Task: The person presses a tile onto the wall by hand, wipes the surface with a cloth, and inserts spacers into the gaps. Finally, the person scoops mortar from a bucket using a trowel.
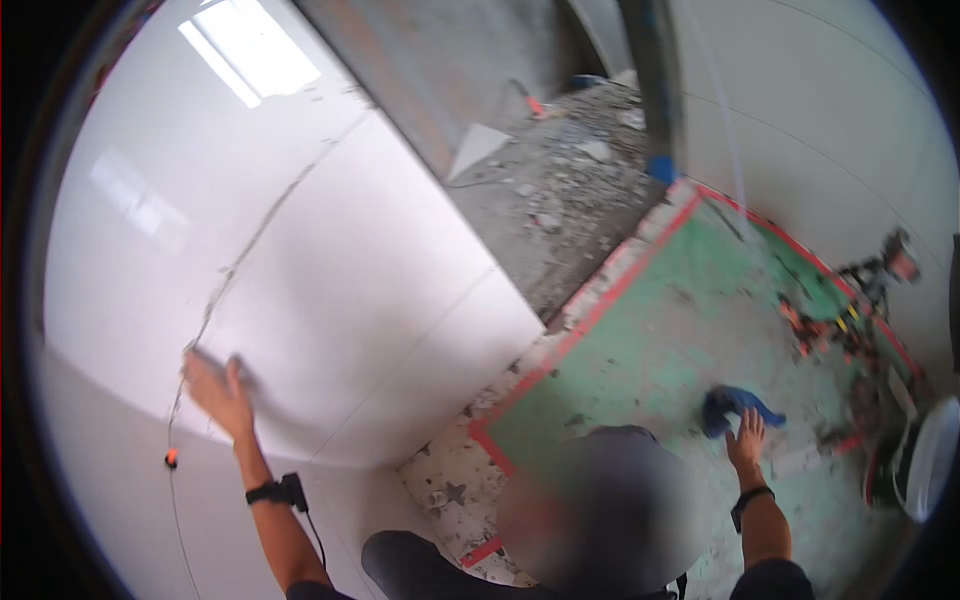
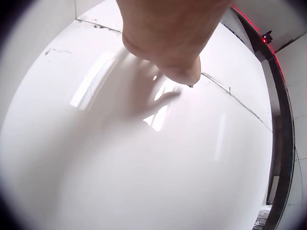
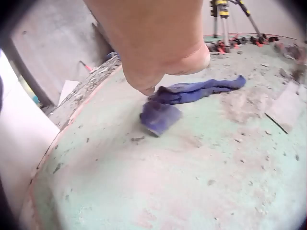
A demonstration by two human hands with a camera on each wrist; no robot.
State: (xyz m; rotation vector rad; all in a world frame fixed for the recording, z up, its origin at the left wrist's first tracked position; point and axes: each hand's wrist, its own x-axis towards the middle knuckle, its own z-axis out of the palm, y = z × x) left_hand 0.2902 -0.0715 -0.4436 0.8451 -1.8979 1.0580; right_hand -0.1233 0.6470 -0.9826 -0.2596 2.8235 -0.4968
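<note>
At the left of the head view, my left hand (image 1: pixel 222 395) is held with straight fingers at a glossy white tile wall (image 1: pixel 340 290), beside a rough, dark joint line (image 1: pixel 245 250). In the left wrist view the hand (image 2: pixel 163 43) is close over the tile (image 2: pixel 163 182), which mirrors its spread fingers and thumb. My right hand (image 1: pixel 745 440) reaches low over the floor with fingers extended. A crumpled blue cloth (image 1: pixel 752 402) lies just past its fingertips. In the right wrist view the cloth (image 3: pixel 201 91) has a blurred near end below the hand (image 3: pixel 153 43), whose fingers are largely hidden.
Dusty green floor covering (image 1: pixel 640 340) is edged with red tape (image 1: pixel 590 335). Beyond a doorway lies rubble (image 1: pixel 590 160). Red and black pieces (image 1: pixel 825 330) lie around a tripod (image 3: pixel 224 21). A white bucket (image 1: pixel 935 460) stands at the right; a flat slab (image 3: pixel 288 106) lies nearby.
</note>
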